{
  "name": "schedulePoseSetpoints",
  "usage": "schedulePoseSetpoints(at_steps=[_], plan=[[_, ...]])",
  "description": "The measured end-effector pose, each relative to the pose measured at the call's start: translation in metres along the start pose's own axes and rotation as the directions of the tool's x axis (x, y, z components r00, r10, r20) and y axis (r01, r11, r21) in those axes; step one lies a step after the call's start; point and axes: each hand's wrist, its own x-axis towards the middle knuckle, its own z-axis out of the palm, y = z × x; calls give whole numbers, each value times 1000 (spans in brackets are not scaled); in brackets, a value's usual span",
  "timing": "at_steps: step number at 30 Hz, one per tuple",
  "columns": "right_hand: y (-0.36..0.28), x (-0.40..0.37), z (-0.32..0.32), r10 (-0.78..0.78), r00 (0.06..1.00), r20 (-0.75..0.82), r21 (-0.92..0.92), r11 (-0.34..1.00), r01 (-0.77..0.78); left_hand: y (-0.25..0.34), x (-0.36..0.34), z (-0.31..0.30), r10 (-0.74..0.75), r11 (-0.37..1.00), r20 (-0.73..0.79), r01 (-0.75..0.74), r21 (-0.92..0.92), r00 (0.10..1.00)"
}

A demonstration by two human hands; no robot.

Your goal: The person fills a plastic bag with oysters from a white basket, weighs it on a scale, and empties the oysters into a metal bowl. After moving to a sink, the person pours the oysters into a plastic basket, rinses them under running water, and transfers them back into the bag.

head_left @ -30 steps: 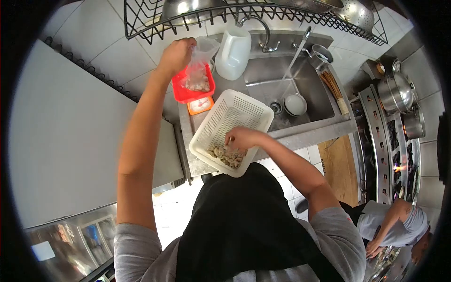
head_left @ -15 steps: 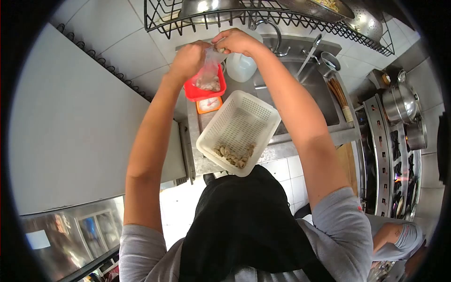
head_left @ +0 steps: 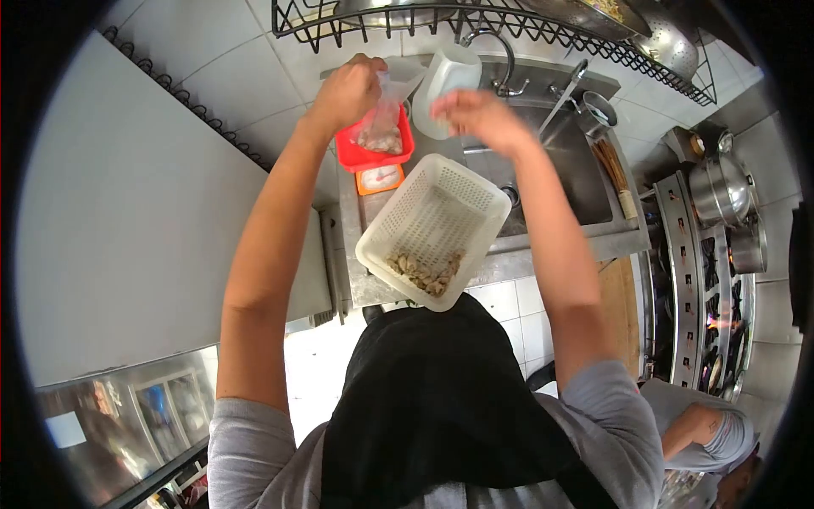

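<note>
My left hand (head_left: pixel 349 92) grips the top of a clear plastic bag (head_left: pixel 388 114), its fingers closed. Pale pieces of food sit in the bottom of the bag, which rests in a red tray (head_left: pixel 349 154) on an orange kitchen scale (head_left: pixel 380 179). My right hand (head_left: pixel 482 119) is apart from the bag, in front of a whitish plastic jug (head_left: pixel 449 81); motion smears its fingers. Below both hands a white perforated basket (head_left: pixel 432 199) stands at the counter's front edge. Small greyish-brown food pieces (head_left: pixel 428 273) lie in its near end.
To the right is a steel sink (head_left: pixel 585 187) with a tap (head_left: pixel 564 97), a metal pot (head_left: pixel 595 114) and a bundle of sticks (head_left: pixel 612 174). A black wire rack (head_left: pixel 509 21) hangs overhead. Beyond stands a stove (head_left: pixel 685 280) with a flame. Another person (head_left: pixel 699 424) is at lower right.
My right hand has let go of the bag and moved right and down, in front of the jug. My left hand keeps hold of the bag's top. The jug now leans differently.
</note>
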Motion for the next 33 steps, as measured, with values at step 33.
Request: schedulePoseSetpoints(at_steps=[33], plan=[[148, -108, 93, 121, 978, 168, -565, 825, -5, -31, 10, 49, -296, 652, 128, 298, -697, 947]])
